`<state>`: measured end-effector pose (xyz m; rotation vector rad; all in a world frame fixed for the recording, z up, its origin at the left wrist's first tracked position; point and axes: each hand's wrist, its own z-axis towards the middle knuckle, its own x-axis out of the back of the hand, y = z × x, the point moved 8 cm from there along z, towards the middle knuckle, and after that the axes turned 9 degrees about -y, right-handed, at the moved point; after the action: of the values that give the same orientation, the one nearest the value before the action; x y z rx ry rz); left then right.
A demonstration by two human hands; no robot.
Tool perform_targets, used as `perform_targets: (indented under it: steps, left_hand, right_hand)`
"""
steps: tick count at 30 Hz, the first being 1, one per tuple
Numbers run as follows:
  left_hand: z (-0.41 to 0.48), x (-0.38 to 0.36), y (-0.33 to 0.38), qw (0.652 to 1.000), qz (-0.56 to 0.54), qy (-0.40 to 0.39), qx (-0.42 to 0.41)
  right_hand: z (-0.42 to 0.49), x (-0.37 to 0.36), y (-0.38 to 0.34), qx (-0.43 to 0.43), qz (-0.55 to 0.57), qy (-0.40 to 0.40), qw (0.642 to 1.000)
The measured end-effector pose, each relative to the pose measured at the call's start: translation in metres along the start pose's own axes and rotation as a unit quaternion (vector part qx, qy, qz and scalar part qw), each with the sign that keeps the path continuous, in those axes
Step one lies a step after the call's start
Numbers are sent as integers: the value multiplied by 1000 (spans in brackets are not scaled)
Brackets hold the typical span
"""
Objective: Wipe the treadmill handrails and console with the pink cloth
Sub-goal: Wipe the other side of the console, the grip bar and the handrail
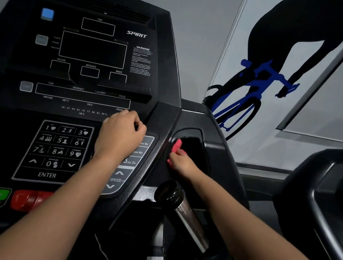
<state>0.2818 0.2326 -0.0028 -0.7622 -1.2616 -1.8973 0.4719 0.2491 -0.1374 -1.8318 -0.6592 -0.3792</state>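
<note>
Right fingers point(177, 153) pinch pink cloth point(177, 145) at cup pocket point(194, 145); left hand point(120, 136) fingers curled, resting on console point(83, 97).

The right hand point(180, 163) holds a pink cloth point(177, 146) against the rim of the console's point(101, 60) side pocket point(193, 152). The left hand point(120, 136), fingers curled, rests on the console just right of the number keypad point(55, 150). A metal bottle point(184, 213) stands tilted just below the right hand.
</note>
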Motion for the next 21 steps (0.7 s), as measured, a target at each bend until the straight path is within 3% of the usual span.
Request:
perform_targets:
  steps: [3,6,10,14,18,21]
  left_hand:
    - [0,0,-1,1000,-2,1,-4]
    - [-1,0,-4,1000,-11,3,-9]
    - [-5,1,-4,999,-30,0,-15]
    - [-4,0,1,1000,-5,4,-18]
    - [0,-1,1,1000,15,3,-11]
    - [0,-2,2,1000,17,0,-9]
  right_hand:
    - [-39,-3,-22,91,-98,-32,991]
    - [-66,3,-22,184,-220,-58,956]
    - [-85,19,-14,192,-242,-55,950]
    - [-86,4,-23,255,-299,-50,918]
    - [-42,-9,-32,220,-171,-67,958]
    - [4,-3,-17,105,31,18,994]
